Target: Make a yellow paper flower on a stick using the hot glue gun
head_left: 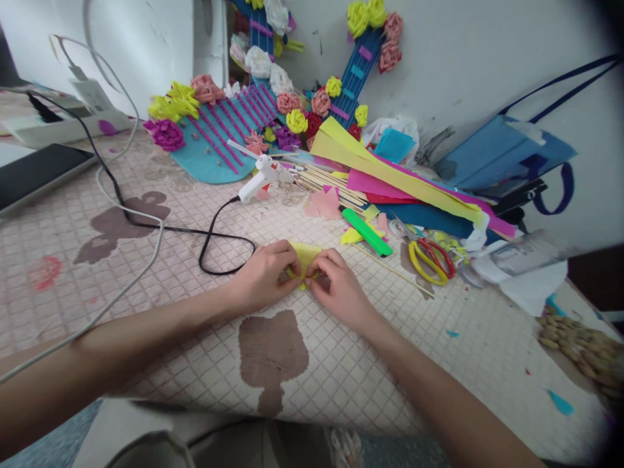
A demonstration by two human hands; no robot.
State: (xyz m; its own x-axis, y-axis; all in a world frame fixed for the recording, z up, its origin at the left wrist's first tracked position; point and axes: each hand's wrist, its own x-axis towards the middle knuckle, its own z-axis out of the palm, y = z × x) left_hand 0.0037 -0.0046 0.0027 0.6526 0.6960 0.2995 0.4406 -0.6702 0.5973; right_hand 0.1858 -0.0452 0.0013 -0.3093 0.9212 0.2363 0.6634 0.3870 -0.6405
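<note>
A small piece of yellow crepe paper (305, 252) is pinched between my two hands, just above the quilted tablecloth. My left hand (268, 274) grips its left side with thumb and fingertips pressed together. On the right side, my right hand (338, 286) pinches the paper's near edge, its fingertips almost meeting those of the left. The paper's lower edge looks gathered or folded, though the fingers hide part of it. Beyond the hands lie a white glue gun (263, 177) and a green utility knife (365, 232).
Thin wooden sticks (331, 185) and long crepe paper sheets (390, 169) lie at the back, before decorated blue paper guitars (224, 140). Yellow-handled scissors (425, 263) and red-handled pliers (439, 255) rest at right. A black cord (185, 229) and white cable (158, 244) cross the left side.
</note>
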